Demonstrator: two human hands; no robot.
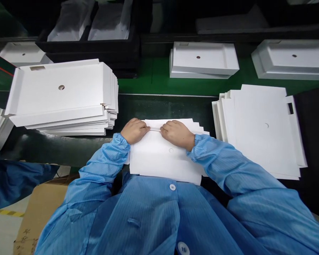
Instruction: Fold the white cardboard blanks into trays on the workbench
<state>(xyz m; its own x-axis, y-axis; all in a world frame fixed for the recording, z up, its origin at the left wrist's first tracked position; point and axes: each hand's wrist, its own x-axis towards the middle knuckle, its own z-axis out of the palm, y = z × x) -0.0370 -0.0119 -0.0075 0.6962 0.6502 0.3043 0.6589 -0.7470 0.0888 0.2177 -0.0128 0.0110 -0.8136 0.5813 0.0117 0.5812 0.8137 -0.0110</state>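
A flat white cardboard blank (159, 159) lies on a small stack right in front of me, its near edge against my blue smock. A faint half-round cut shows near its middle. My left hand (135, 131) is closed over the blank's far edge, fingers curled and thumb pressed on the fold line. Beside it, my right hand (177, 134) grips the same edge in the same way. Between the two thumbs a narrow strip of the edge stands folded. The fingertips of both hands are partly hidden.
To the left rises a pile of folded white trays (79, 81) with holes. Flat blanks (255, 131) are stacked at the right. Further white trays (204, 58) stand on the green surface behind, near black bins (85, 46) with wrapped sheets. A blue sleeve (18, 180) of another person shows at far left.
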